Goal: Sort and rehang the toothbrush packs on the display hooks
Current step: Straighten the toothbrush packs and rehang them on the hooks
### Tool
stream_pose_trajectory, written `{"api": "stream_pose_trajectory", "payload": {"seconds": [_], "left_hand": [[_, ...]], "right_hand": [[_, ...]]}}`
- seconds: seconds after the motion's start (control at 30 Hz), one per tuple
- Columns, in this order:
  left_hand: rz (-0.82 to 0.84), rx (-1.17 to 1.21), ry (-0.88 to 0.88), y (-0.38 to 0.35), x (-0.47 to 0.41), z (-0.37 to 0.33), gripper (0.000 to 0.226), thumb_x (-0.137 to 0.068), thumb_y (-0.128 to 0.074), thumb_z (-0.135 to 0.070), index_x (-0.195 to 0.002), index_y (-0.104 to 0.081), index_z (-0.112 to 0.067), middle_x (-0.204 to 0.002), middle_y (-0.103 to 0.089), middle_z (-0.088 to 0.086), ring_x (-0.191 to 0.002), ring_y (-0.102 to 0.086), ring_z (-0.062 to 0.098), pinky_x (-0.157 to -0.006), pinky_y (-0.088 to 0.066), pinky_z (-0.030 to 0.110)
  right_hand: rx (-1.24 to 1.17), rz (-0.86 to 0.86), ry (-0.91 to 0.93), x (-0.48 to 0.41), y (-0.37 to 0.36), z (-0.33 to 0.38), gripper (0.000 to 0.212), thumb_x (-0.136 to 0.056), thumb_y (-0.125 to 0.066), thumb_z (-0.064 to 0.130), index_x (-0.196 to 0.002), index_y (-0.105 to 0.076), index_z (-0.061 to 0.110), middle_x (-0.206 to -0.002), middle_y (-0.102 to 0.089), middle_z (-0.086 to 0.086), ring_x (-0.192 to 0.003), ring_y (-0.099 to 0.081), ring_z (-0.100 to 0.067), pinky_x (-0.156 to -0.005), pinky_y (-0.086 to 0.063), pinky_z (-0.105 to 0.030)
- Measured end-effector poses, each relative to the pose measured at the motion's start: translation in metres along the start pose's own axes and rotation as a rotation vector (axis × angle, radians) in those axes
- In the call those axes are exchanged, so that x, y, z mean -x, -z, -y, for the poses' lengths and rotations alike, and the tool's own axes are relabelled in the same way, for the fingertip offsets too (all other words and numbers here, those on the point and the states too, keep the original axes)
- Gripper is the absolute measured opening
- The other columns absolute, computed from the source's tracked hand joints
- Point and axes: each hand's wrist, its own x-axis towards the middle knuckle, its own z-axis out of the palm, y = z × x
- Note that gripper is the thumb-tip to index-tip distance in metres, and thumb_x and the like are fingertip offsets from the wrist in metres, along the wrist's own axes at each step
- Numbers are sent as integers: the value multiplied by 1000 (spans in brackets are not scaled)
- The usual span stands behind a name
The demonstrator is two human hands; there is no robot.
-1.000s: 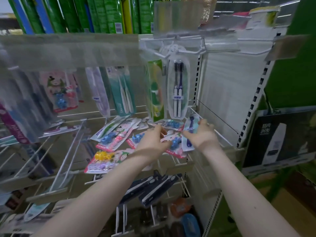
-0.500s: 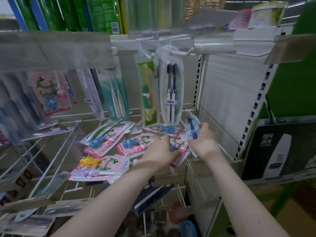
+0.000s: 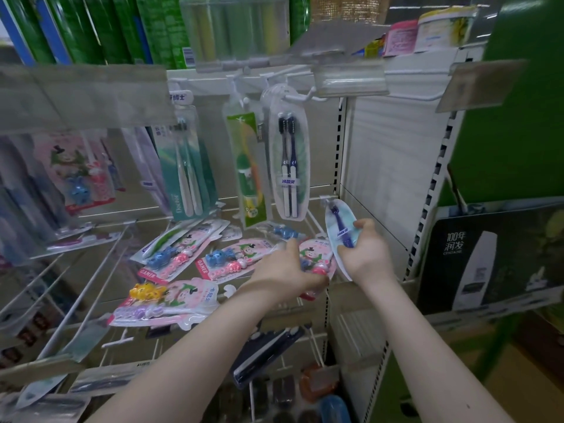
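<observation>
Pink card backs a blurred children's pack hanging far to the left of the oval twin-brush pack, which hangs upright from a white display hook with two dark-bristled brushes inside. Nearer that oval twin-brush pack on its left hang a teal Doctor pack and, just beside it, a green pack. Below and to its left, three pink cartoon packs lie flat across the wire prongs: the yellow-figure pack lowest, the blue-figure pack above that, and a second blue-figure pack closest to the hands. Directly beneath the oval twin-brush pack, the left hand is curled round the lower end of another pink cartoon pack, fingers wrapped under its edge. Below and just right of the oval twin-brush pack, the right hand pinches a pale blue single-brush pack, thumb on its front, the pack tilted with its top toward a short hook; whether it touches that hook I cannot tell. The two held packs overlap at their edges. Farther right of the oval twin-brush pack stands a white slotted upright, then a black poster against a green panel.
</observation>
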Motion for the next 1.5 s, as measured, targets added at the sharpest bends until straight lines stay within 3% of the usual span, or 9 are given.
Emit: {"api": "stream_pose_trajectory", "payload": {"seconds": [0.3,0.43,0.63,0.8,0.97,1.1,1.33,1.43,1.5], "left_hand": [[147,359,40,1,3,4,66,-74,-71,-46,-121,-34,-18,-100,-65,4,-80,-63,13,-78,-54,31],[120,424,59,2,8,-2,73,-70,-73,-49,-124,-34,-20,-107,-63,2,-89,-66,17,-86,-54,36],[32,472,129,2,15,-15,77,-69,-76,-46,-129,-33,-24,-110,-60,0,-88,-67,19,-77,-54,30],[-28,650,74,3,36,-16,72,-70,-80,-35,-125,-35,-25,-98,-57,-6,-83,-69,20,-75,-59,33],[-37,720,-20,5,65,-8,71,-71,-81,-31,-123,-34,-23,-106,-63,2,-84,-70,20,-80,-58,41],[-113,774,-55,10,94,1,61,-78,-72,-43,-123,-38,-23,-111,-56,3,-97,-65,26,-85,-55,50],[-150,855,-88,26,165,33,43,-89,-65,-22,-124,-40,-20,-89,-56,1,-69,-64,22,-71,-57,53],[-141,895,-56,30,195,48,42,-88,-65,-20,-122,-40,-21,-88,-60,1,-73,-67,24,-74,-57,52],[-133,927,-30,32,215,58,42,-86,-68,-20,-120,-44,-20,-101,-62,4,-84,-69,28,-74,-56,54]], "right_hand": [[-110,-30,18,10,11,1,42,-87,-53,5,-128,-43,3,-100,-57,-17,-80,-51,-27,-67,-37,-26],[-195,-52,62,13,15,1,40,-88,-55,6,-127,-44,8,-93,-53,-6,-63,-50,-10,-50,-36,-20],[-311,-82,72,17,19,3,41,-86,-61,10,-122,-44,21,-111,-59,-7,-79,-62,-23,-59,-52,-33],[-369,-122,108,32,25,6,43,-87,-61,11,-124,-43,23,-117,-55,1,-88,-61,-19,-49,-41,-11],[-450,-182,153,63,27,13,43,-83,-64,9,-121,-46,18,-116,-56,-2,-99,-60,-20,-74,-47,-27],[-502,-218,195,93,27,26,43,-82,-69,20,-120,-48,18,-114,-52,6,-102,-54,-12,-79,-41,-23],[-534,-267,227,170,14,52,22,-93,-57,29,-114,-48,26,-96,-51,22,-85,-54,1,-68,-45,-19],[-613,-225,220,202,7,61,20,-94,-55,24,-113,-48,24,-105,-52,12,-87,-55,2,-62,-47,-7],[-659,-215,206,225,2,66,21,-93,-57,22,-113,-50,26,-109,-54,13,-99,-57,-3,-72,-52,-15]]}}
